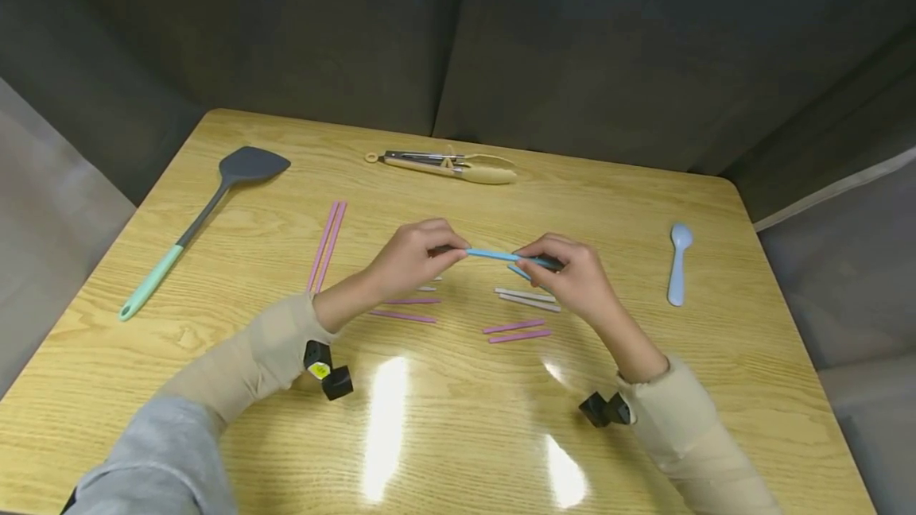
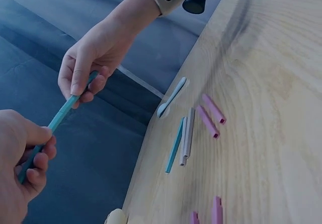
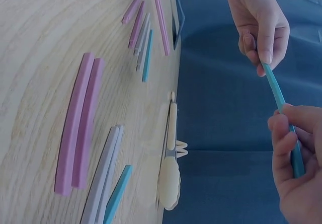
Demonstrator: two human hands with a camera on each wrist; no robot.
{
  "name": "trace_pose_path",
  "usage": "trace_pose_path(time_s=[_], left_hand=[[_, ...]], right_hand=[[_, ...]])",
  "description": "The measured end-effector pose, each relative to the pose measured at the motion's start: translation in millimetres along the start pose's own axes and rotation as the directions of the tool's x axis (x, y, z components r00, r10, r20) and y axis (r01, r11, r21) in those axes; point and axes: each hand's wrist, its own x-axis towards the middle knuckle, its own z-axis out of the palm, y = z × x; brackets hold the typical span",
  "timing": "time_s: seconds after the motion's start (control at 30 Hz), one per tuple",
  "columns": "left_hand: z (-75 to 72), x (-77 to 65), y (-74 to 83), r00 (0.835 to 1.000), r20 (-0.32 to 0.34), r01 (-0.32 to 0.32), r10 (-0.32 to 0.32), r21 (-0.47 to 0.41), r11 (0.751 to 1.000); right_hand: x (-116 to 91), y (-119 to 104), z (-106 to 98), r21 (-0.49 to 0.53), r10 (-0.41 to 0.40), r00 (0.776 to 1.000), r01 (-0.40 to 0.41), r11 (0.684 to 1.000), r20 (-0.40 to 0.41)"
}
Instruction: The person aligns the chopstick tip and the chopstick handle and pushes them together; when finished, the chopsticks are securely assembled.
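My left hand [image 1: 415, 257] and my right hand [image 1: 572, 272] grip a thin blue chopstick [image 1: 490, 253] between them, above the middle of the table. Thumb and fingers of each hand pinch it near one end; a seam crosses its middle in the left wrist view. Under the right hand lie a short blue chopstick piece [image 1: 521, 271], two pale grey pieces [image 1: 527, 299] and two short pink pieces [image 1: 517, 332]. Beside the left hand are more pink pieces [image 1: 404, 316], with grey ones partly hidden by it. Another blue piece [image 3: 148, 55] shows there in the right wrist view.
Two long pink chopsticks [image 1: 327, 245] lie by the left forearm. A spatula [image 1: 203, 217] with a mint handle is at the far left, cream-tipped tongs [image 1: 451, 165] at the back edge, a light blue spoon [image 1: 677, 265] at the right. Dark curtains [image 1: 458, 38] hang behind the table.
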Motion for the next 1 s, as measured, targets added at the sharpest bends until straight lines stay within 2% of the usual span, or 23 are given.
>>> trace_pose_path(time_s=[0.2, 0.37, 0.5, 0.63, 0.73, 0.83, 1.0], left_hand=[[3.0, -1.9, 3.0, 1.000, -0.015, 0.020, -0.021, -0.029, 0.999], [2.9, -0.6, 4.0, 1.000, -0.017, -0.005, 0.005, -0.013, 1.000], [0.6, 1.5, 1.2, 0.999, 0.031, -0.023, 0.022, 0.044, 0.999], [-3.8, 5.3, -0.8, 0.994, 0.104, -0.021, 0.008, 0.128, 0.992], [-7.4, 8.2, -0.8, 0.989, 0.150, -0.037, 0.004, 0.220, 0.975], [-11.2, 8.9, 0.7, 0.983, 0.184, -0.068, 0.008, 0.326, 0.943], [-17.2, 3.6, 0.3, 0.980, 0.200, -0.096, 0.009, 0.433, 0.896]], right_hand=[[-4, -3, 0, 0.009, -0.020, 1.000, 0.020, 1.000, -0.020], [-5, -2, 0, 0.031, -0.019, 0.999, 0.020, 0.999, -0.028], [-4, 2, -1, 0.054, 0.025, 1.000, -0.025, 0.998, 0.015], [-2, 8, 0, 0.045, 0.060, 0.997, -0.063, 0.997, 0.056], [0, 9, 0, 0.017, 0.065, 0.995, -0.066, 0.998, 0.076], [2, 10, 1, -0.010, 0.048, 0.993, -0.047, 0.999, 0.105], [3, 11, 2, -0.051, 0.032, 0.988, -0.025, 0.998, 0.152]])
